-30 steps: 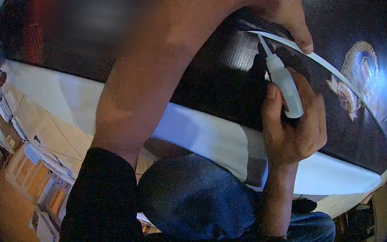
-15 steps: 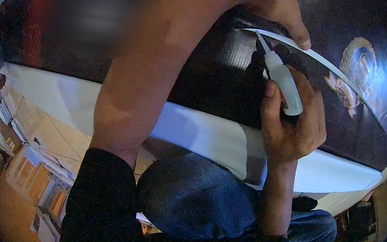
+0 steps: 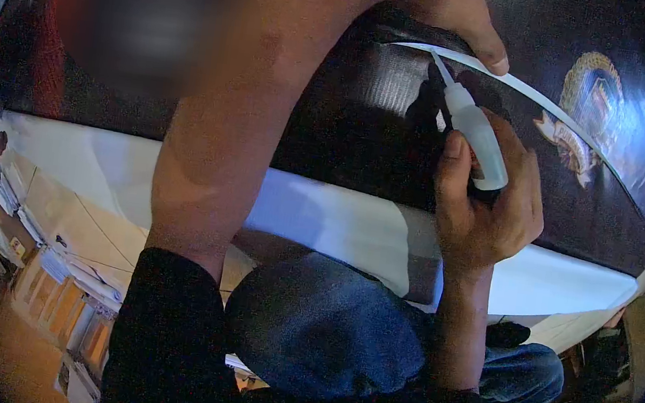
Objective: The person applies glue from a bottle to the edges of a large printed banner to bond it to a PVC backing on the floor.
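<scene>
Pointing at the white strip is a bottle, contents unclear.

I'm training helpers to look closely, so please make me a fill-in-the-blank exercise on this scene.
1. The bottle is in the person's ____ hand.
2. The tip of its nozzle is at a curved strip coloured ____.
3. The left hand is cut off by the picture's ____ edge.
4. The jeans are coloured ____.

Missing words: right; white; top; blue.
</scene>
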A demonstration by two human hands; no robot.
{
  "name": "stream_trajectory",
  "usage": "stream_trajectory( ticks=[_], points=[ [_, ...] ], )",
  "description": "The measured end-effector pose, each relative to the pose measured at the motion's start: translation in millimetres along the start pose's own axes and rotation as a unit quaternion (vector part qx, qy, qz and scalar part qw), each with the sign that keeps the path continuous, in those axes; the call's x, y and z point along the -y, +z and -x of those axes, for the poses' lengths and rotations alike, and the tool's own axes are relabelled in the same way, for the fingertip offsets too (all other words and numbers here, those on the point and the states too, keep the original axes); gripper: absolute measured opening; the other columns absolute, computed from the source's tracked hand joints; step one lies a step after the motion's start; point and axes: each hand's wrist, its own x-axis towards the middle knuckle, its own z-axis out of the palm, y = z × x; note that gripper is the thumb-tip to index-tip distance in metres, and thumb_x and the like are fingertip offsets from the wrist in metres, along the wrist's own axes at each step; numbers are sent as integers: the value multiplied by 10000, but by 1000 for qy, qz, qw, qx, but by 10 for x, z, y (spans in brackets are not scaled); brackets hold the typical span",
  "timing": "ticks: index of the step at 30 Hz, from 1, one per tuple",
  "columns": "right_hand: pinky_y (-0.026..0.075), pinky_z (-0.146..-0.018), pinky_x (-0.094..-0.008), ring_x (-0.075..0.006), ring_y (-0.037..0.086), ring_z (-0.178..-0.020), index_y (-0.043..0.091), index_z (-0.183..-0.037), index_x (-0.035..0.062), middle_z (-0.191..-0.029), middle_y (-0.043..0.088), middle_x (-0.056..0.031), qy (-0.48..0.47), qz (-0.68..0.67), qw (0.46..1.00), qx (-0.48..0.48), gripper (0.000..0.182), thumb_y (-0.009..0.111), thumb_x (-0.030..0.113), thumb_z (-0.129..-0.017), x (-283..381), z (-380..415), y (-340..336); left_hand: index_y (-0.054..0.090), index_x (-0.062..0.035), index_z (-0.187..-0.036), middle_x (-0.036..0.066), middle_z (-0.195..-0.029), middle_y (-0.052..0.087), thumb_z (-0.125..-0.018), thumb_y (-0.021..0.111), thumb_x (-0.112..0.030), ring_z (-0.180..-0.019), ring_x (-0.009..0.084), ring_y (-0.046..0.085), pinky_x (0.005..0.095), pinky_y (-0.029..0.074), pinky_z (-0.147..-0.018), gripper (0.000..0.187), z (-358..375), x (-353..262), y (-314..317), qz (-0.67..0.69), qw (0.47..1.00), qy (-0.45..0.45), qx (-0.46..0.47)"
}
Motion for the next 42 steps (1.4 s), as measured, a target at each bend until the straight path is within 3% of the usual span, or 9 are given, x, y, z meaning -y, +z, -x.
stream_trajectory(
  ticks=[9,11,12,14,15,17,18,20,42],
  points=[
    [516,-642,-302,-202,659,-725,636,-987,-21,-888,679,-135,-17,-16,1000,-10,237,716,91,-794,-24,-18,-6,203,-49,-1473,336,-1497,31,-618,728,-609,-1422,421,-29,565,-61,-1119,1149,-94,211,223,31,999,22,-15],
    [518,-648,-301,-202,661,-730,637,-989,-20,-893,680,-134,-13,-13,1000,-10,238,716,91,-795,-21,-12,-11,206,-55,-1474,336,-1497,32,-613,731,-609,-1423,418,-27,563,-55,-1121,1151,-236,415,534,-485,825,43,-288],
    [522,-659,-300,-203,665,-741,639,-992,-18,-899,681,-134,-1,-14,1000,-19,236,715,91,-797,-21,2,-7,206,-55,-1474,336,-1497,32,-613,731,-609,-1423,418,-27,563,-55,-1121,1151,-211,418,525,-484,825,44,-288],
    [525,-670,-300,-204,668,-752,640,-994,-15,-906,683,-135,11,-14,999,-28,234,713,90,-798,-29,14,-13,208,-72,-1477,332,-1499,33,-609,733,-609,-1424,415,-23,564,-54,-1122,1148,-31,55,2,16,1000,3,2],
    [528,-679,-300,-202,671,-764,642,-999,-13,-908,684,-133,12,-12,999,-29,237,714,90,-797,-34,13,-21,208,-72,-1477,332,-1499,33,-609,733,-609,-1424,415,-23,564,-54,-1122,1148,-88,185,174,16,1000,4,1],
    [530,-687,-300,-200,673,-775,643,-1003,-11,-911,686,-132,13,-10,999,-30,240,714,90,-797,-30,11,-36,212,-89,-1480,328,-1501,35,-608,732,-613,-1424,415,-19,564,-56,-1122,1142,-259,545,665,-382,891,79,-232],
    [531,-688,-300,-200,674,-777,645,-1003,-10,-909,686,-133,21,-6,999,-26,241,716,90,-795,-18,9,-45,212,-89,-1480,328,-1501,35,-608,732,-613,-1424,415,-19,564,-56,-1122,1142,-197,412,503,-382,891,79,-233],
    [531,-688,-300,-200,675,-779,646,-1002,-9,-907,686,-133,29,-3,999,-21,243,717,90,-793,-20,14,-46,216,-95,-1479,325,-1502,37,-608,732,-615,-1424,413,-12,563,-58,-1123,1138,-8,14,21,-1,1000,0,-16],
    [522,-645,-283,-179,650,-705,642,-961,-4,-847,679,-107,36,4,998,-55,236,737,96,-771,-68,35,-49,203,-78,-1479,322,-1504,33,-617,728,-618,-1417,432,-27,571,-56,-1121,1145,-12,11,7,-2,1000,7,-10]
  ],
)
